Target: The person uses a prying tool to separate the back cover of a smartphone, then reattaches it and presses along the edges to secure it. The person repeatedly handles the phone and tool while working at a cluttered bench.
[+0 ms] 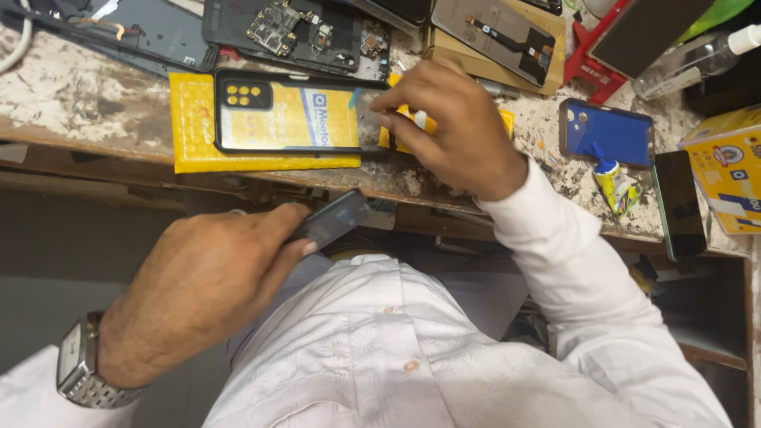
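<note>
The left hand point(210, 281) is gripping a dark phone point(333, 219) below the workbench's point(87, 103) front edge; the right hand point(444, 127) is pinching, seemingly, film off the black-cased phone point(293, 111); peeling needs a steady pull.

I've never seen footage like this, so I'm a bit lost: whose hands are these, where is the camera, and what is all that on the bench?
There is no machine here. A person wears a camera on the head, so you look down over a white shirt at that person's own two hands. The left hand, with a wristwatch, holds a small dark phone below the bench edge. The right hand rests on the worn bench, its fingers pinching something small and white beside a clear phone case on a yellow packet. Around lie opened phones, a blue case, a glue tube and a spray bottle.
</note>
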